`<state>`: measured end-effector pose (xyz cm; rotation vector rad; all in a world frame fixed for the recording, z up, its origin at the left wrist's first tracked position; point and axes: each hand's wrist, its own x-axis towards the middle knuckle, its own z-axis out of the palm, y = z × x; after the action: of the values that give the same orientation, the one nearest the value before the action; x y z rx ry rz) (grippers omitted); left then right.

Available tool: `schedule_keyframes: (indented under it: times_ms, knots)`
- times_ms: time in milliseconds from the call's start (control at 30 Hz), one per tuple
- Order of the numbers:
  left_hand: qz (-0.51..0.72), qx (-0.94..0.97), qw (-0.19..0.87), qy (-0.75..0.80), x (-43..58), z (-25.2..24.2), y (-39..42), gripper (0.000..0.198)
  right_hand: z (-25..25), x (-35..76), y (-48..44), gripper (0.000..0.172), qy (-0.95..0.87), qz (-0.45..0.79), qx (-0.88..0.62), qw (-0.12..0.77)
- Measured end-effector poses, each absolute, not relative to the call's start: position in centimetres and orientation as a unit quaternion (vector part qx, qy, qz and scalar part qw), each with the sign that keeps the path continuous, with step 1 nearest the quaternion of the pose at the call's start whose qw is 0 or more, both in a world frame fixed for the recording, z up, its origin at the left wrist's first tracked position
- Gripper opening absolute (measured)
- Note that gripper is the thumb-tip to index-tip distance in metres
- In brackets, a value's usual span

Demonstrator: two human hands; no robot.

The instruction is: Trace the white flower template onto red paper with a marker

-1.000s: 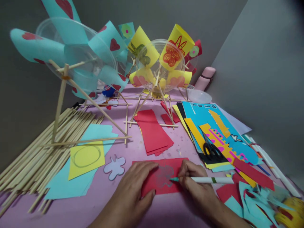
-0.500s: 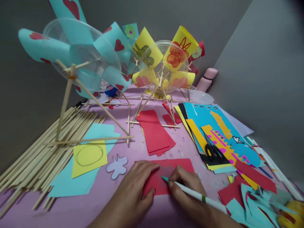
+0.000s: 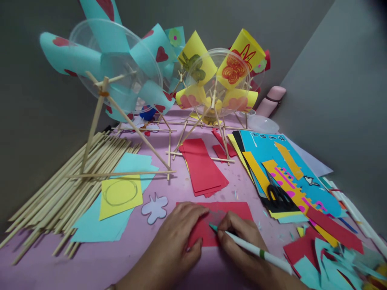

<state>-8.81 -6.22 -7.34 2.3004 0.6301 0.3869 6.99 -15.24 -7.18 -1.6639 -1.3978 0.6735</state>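
Observation:
A red paper sheet lies on the pink table near me. My left hand rests flat on its left part, fingers stretched out, pressing it down. My right hand is closed round a white marker with a green tip. The tip touches the red sheet between my two hands. Faint drawn lines show on the red paper under the tip. A white flower-shaped cut-out lies just left of the sheet.
Two pinwheel models, a cyan one and a yellow one, stand on stick frames at the back. Wooden sticks are piled left, with yellow paper nearby. Red strips, coloured sheets with black scissors, and scraps lie right.
My right hand has turned the marker from lying level to slanting, and its tip has moved left across the red sheet. The camera has shifted slightly; my left hand stays on the paper.

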Motion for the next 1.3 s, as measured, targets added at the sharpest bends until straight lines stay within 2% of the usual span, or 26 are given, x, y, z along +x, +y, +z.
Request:
schedule_keyframes:
  times_ms: [300,533,700,833,1033,1167,1300]
  knots:
    - [0.15,0.888,0.359,0.244,-8.9,-7.0,-6.3,0.055,-7.2,6.9,-15.1,0.012,-0.56,0.276,-0.674,0.394]
    - [0.154,0.889,0.357,0.241,-8.9,-7.2,-6.3,0.054,-7.1,7.0,-15.5,0.012,-0.548,0.313,-0.65,0.422]
    - [0.158,0.896,0.331,0.25,-9.0,-7.4,-6.3,0.055,-8.3,7.8,-16.1,0.014,-0.398,0.359,-0.633,0.558]
    - [0.164,0.902,0.313,0.249,-9.3,-7.5,-6.3,0.054,-9.1,8.3,-15.8,0.017,-0.28,0.402,-0.548,0.678]
    - [0.204,0.872,0.329,0.298,-10.0,-7.5,-5.8,0.04,-8.7,8.1,-14.8,0.021,-0.204,0.422,-0.49,0.735]
    - [0.219,0.888,0.271,0.299,-10.2,-7.8,-5.4,0.038,-8.7,8.4,-14.7,0.021,-0.223,0.381,-0.513,0.736]
    - [0.216,0.921,0.177,0.27,-10.3,-8.1,-5.1,0.047,-8.4,9.7,-14.8,0.013,-0.288,0.241,-0.624,0.685]
